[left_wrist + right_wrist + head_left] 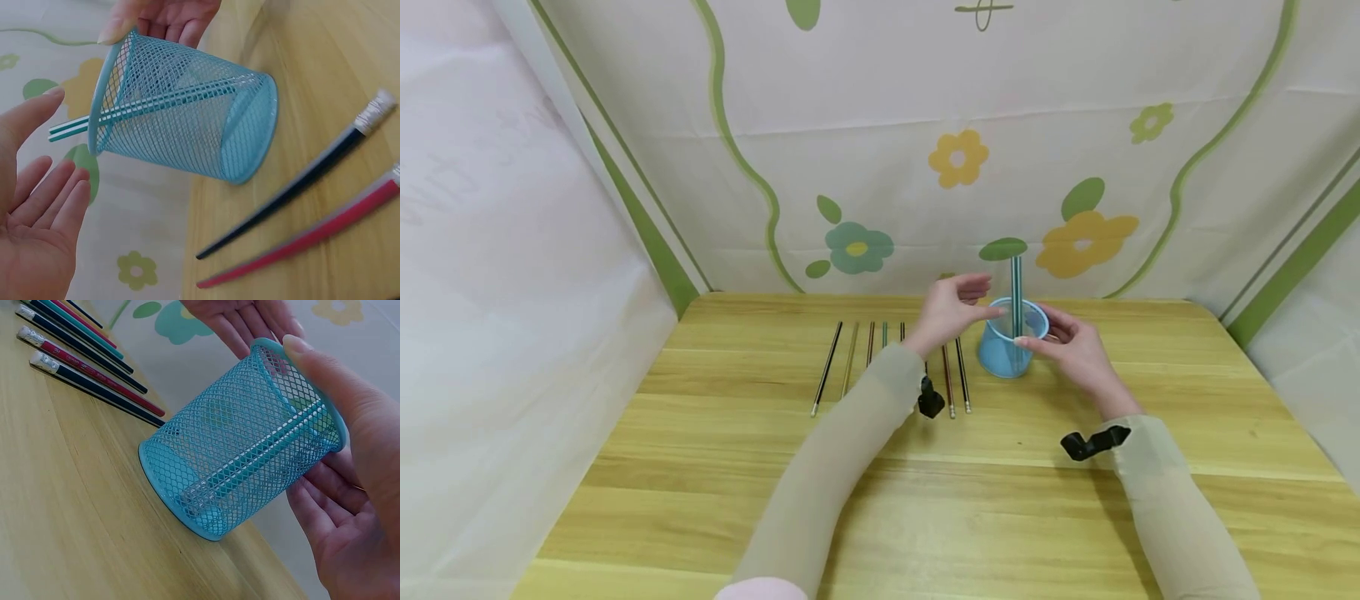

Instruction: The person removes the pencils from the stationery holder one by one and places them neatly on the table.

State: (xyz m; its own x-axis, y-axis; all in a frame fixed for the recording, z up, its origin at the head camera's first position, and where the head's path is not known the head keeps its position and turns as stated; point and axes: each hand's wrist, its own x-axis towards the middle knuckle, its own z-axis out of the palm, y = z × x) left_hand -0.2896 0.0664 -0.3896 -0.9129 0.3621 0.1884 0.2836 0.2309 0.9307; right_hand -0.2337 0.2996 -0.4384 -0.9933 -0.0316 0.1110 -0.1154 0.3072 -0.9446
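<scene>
A light-blue mesh pencil cup [1000,358] stands on the table toward the back. Two green pencils [1017,287] stand in it, side by side and slightly tilted, their tops above the rim. My right hand [1081,357] holds the cup at its right side; the right wrist view shows the thumb on the rim and fingers round the far side of the mesh cup [206,431]. On the other side of the rim my left hand [950,312] is held with fingers extended, thumb apart. Nothing lies in that left hand [37,231] in its wrist view.
Several pencils lie in a row left of the cup, including a black pencil [827,368] at the far left and a red pencil [94,370] nearer the cup. My left forearm covers part of the row. A flowered cloth [887,183] hangs behind the wooden table [940,517].
</scene>
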